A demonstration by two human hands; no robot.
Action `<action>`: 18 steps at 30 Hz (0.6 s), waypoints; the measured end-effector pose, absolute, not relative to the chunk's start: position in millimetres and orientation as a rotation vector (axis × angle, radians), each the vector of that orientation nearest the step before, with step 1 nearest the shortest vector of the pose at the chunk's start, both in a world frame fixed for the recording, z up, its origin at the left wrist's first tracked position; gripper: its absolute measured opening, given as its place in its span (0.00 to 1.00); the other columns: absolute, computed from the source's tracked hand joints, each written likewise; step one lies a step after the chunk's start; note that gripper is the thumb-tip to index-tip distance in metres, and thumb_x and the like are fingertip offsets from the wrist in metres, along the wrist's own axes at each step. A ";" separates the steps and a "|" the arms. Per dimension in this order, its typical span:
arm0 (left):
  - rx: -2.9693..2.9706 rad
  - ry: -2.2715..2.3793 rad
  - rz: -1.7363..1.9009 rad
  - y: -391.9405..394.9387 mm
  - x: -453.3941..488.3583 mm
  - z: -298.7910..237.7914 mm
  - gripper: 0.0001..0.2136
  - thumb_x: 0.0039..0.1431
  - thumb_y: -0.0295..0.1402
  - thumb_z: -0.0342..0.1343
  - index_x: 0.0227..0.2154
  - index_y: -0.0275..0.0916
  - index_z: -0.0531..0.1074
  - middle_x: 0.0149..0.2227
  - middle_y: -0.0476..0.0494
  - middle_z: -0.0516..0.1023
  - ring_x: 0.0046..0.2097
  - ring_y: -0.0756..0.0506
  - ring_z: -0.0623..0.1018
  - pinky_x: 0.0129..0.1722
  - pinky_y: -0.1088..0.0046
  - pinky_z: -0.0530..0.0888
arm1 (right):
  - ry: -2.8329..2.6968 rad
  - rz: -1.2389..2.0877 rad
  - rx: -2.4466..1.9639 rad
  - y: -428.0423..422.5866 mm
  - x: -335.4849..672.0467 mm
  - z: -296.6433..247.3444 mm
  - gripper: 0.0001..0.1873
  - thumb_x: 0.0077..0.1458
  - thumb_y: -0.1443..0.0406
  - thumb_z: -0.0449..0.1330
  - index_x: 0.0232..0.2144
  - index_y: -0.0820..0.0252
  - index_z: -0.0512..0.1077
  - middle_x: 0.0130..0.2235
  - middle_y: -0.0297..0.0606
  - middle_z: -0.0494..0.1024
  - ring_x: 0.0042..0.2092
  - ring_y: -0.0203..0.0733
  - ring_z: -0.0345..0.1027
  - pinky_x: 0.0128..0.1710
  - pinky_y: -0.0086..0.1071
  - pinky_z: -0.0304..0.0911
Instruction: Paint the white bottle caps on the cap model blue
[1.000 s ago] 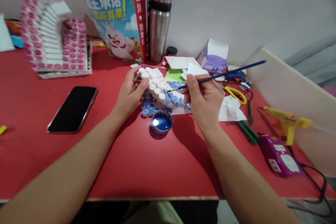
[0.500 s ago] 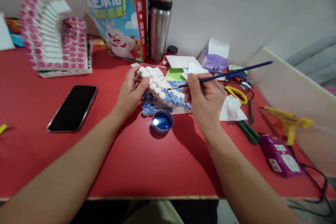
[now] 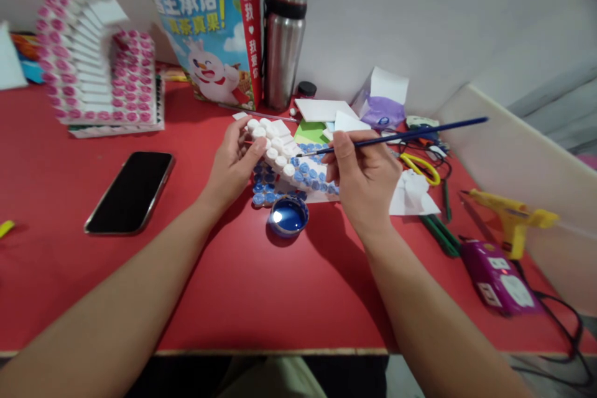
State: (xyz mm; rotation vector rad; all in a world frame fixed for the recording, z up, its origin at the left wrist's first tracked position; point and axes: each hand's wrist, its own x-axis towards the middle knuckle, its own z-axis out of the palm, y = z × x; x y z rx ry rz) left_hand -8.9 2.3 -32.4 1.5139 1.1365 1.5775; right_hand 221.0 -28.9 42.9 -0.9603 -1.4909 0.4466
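Observation:
My left hand [image 3: 236, 158] grips the white end of a craft model [image 3: 278, 163] covered in rows of small round rosettes. Those near this hand are white; the ones toward the right and below are painted blue. In my right hand [image 3: 366, 174] a thin paintbrush [image 3: 420, 132] with a dark blue handle is pinched, its tip at the border of the white and blue rosettes. Whether the bristles touch a rosette I cannot tell. Just in front of the model stands a small round pot of blue paint [image 3: 289, 217].
A black phone [image 3: 130, 193] lies left, below a pink-and-white rosette model [image 3: 100, 62]. A printed paper bag [image 3: 209, 31] and a steel flask [image 3: 285, 43] stand behind. Yellow-handled scissors [image 3: 422, 168], a yellow glue gun [image 3: 508, 214] and a purple power box [image 3: 499, 280] with cables lie right.
The paintbrush's far end has dipped slightly, and its tip has risen a little along the rosettes. My left hand and the model have hardly moved.

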 end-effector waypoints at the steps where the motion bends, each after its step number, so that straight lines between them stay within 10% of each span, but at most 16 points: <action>1: 1.514 1.136 1.577 2.3 -9.1 -32.4 0.33 0.72 0.58 0.68 0.70 0.45 0.72 0.65 0.33 0.83 0.64 0.33 0.84 0.65 0.53 0.84 | -1.491 0.453 -0.958 -28.9 220.9 42.8 0.22 0.75 0.45 0.69 0.36 0.53 0.78 0.27 0.26 0.80 0.21 0.30 0.69 0.23 0.28 0.66; 18: 1.508 1.125 1.589 1.0 -7.0 -30.1 0.34 0.71 0.59 0.67 0.70 0.44 0.73 0.64 0.32 0.83 0.65 0.32 0.84 0.65 0.51 0.84 | -1.478 0.476 -0.948 -29.0 222.0 43.7 0.21 0.74 0.47 0.71 0.35 0.54 0.79 0.27 0.26 0.80 0.21 0.29 0.70 0.23 0.28 0.64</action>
